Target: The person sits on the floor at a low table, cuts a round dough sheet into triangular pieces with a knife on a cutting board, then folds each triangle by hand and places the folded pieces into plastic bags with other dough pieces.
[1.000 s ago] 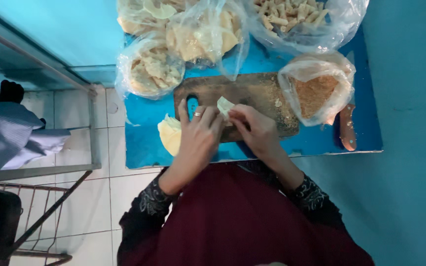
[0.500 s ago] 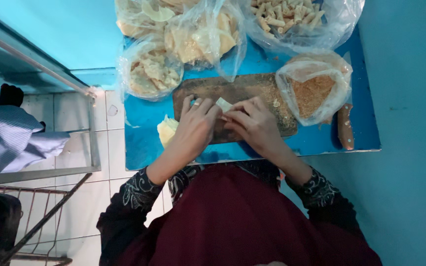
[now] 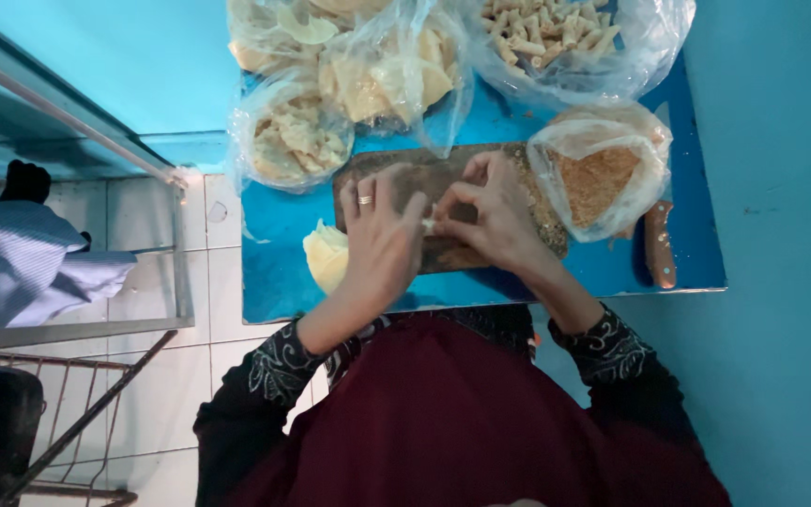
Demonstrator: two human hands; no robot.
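A small pale wrapper (image 3: 429, 225) sits pinched between the fingertips of both hands, over the middle of a dark, worn wooden board (image 3: 537, 211). Only a sliver of it shows, cream-white and folded or rolled tight; its exact shape is hidden by the fingers. The board lies flat on a blue table. Just left of the board, touching the table, rests a stack of the same pale yellow wrappers (image 3: 327, 255), thin, soft-edged sheets, partly covered by the left wrist.
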